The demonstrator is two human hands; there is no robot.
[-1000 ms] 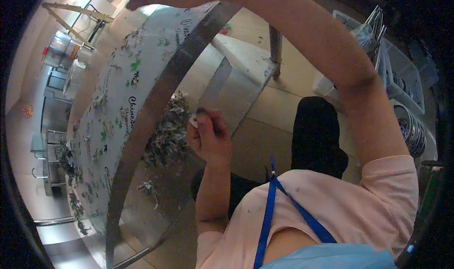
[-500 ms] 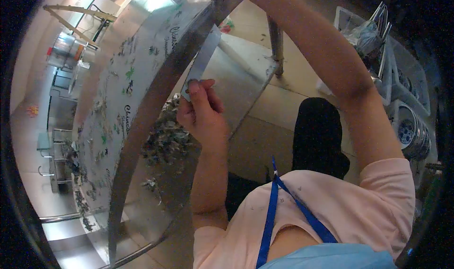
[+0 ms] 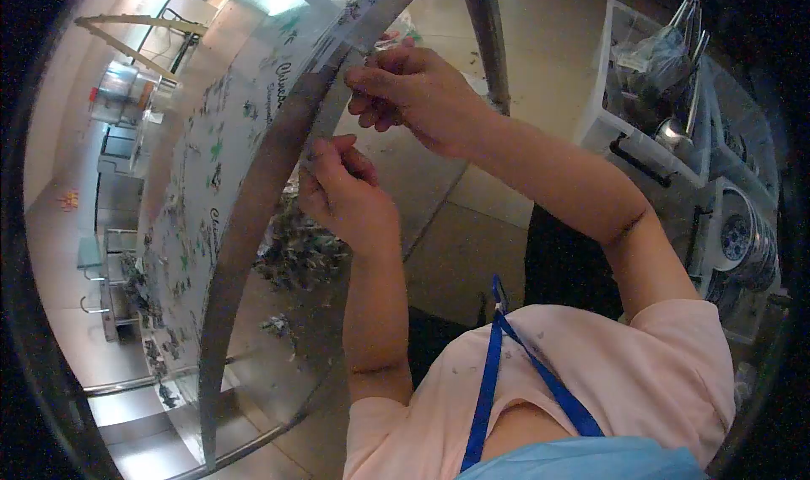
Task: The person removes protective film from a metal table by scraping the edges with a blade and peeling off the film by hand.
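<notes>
My left hand is closed in a pinch beside the edge of a metal table, gripping the lower end of a thin, pale, flat strip. Just above and to the right, my right hand has its thumb and fingers pressed together near the strip's upper part. What it holds, if anything, is too small to tell. Printed film with green marks and black lettering covers the tabletop, where dark scraps are scattered. The hands are apart.
A heap of grey-green scraps lies below the table edge. A table leg stands beyond my right hand. At the right are a clear plastic bin with metal utensils and a stack of patterned bowls.
My right hand has come back from the far side of the table toward my left hand, its fingers now pinched. My left hand has moved slightly up and left.
</notes>
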